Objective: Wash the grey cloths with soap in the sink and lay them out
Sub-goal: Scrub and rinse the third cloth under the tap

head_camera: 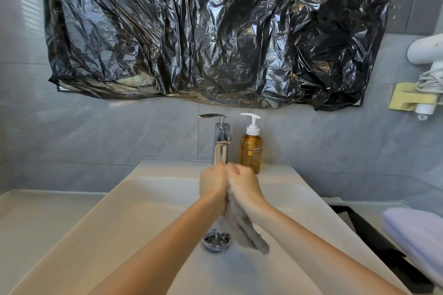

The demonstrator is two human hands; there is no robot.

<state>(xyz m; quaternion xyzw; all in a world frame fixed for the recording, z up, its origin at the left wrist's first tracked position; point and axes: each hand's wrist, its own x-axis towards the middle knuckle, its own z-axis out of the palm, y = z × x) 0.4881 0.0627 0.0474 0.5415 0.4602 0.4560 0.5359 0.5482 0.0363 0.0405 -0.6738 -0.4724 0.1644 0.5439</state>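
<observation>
Over the white sink (148, 201), my left hand (212, 184) and my right hand (243, 183) are pressed together, both gripping a wet grey cloth (247, 227). The cloth hangs down between my wrists, and its twisted end reaches toward the chrome drain plug (217, 240). Just behind my hands stands the chrome tap (221, 141). An amber soap bottle (251, 151) with a white pump sits to the right of the tap on the sink's back ledge. Both hands are blurred by motion.
A folded pale lilac towel (417, 230) lies on the counter at the right, beside a black strip (374, 235). Crumpled black plastic sheeting (215, 31) covers the wall above. A white hair dryer in a yellow holder (424, 79) hangs at the far right.
</observation>
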